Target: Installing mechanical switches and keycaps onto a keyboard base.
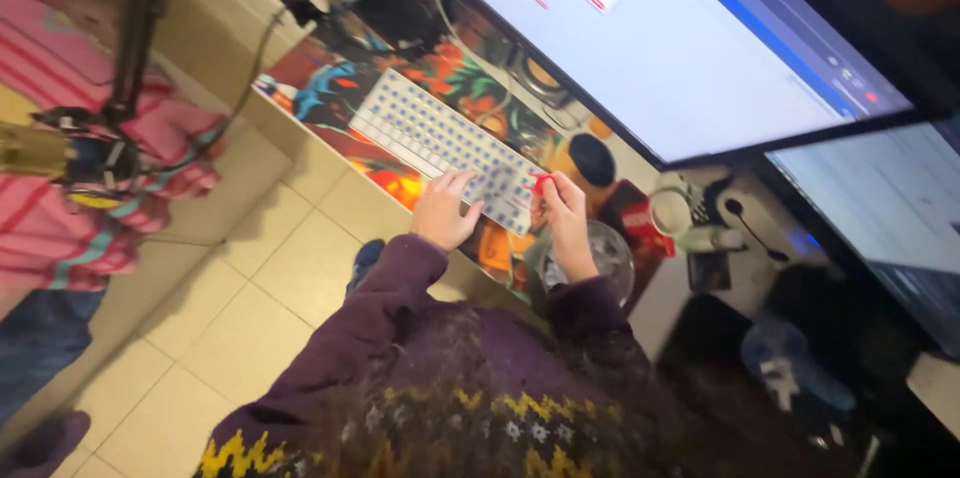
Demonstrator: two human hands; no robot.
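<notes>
The white keyboard (440, 143) is seen lying on the colourful desk mat (330, 88) near the front edge of the desk, below the large monitor (680, 38). The left hand (445, 208) is laid flat, fingers apart, on the keyboard's near end to steady it, while the right hand (562, 210) is pinched shut on a small red tool (540, 181) at the keyboard's right corner. The step in hand is judged to be keycap pulling; a straight lift is called for next.

Bare desk mat (330, 88) left of keyboard (440, 143) gives room; right side is crowded with red mug (655, 223), glass bowl (605, 258), black mouse (592, 160); monitor (680, 48) blocks behind.
</notes>
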